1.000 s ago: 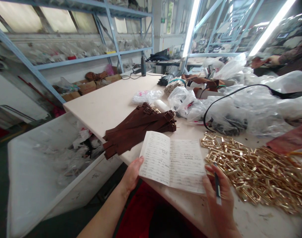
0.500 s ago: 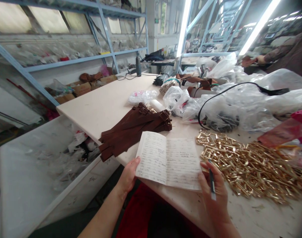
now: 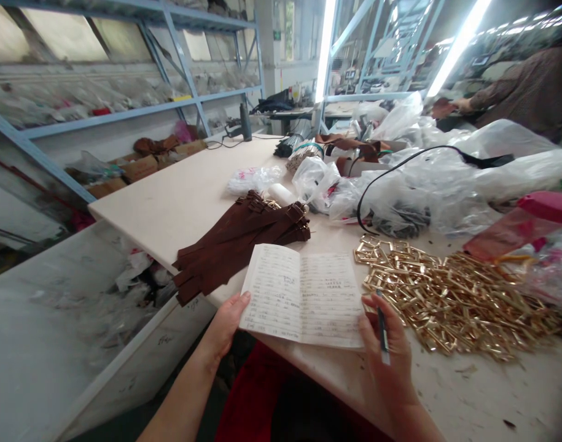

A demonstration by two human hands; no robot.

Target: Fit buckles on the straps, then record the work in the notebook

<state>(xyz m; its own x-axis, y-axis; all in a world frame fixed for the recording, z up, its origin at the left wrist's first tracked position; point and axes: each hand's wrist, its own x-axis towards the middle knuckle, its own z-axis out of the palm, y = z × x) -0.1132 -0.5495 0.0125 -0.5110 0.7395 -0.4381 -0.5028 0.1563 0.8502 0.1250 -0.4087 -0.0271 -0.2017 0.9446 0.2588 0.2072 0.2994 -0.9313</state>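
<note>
An open notebook (image 3: 276, 294) with handwritten lines on both pages is held over the table's near edge. My left hand (image 3: 228, 322) grips its left edge, thumb on the page. My right hand (image 3: 386, 344) pinches the right edge and also carries a pen (image 3: 382, 331) between its fingers, pointing down. Just behind the notebook lies a stack of dark brown leather straps (image 3: 234, 245), with gold metal showing at the far ends. A heap of gold buckles (image 3: 460, 294) spreads to the right of my right hand.
Clear plastic bags (image 3: 451, 190) crowd the table's right back, with a pink-lidded container (image 3: 511, 224) before them. A large white bin (image 3: 119, 374) adjoins the table (image 3: 142, 190) at left. Blue shelving (image 3: 110, 116) stands behind. A co-worker's sleeve (image 3: 506, 86) shows at upper right.
The whole scene has shifted slightly left in view. Both hands keep their hold on the notebook, and the pen stays in my right hand.
</note>
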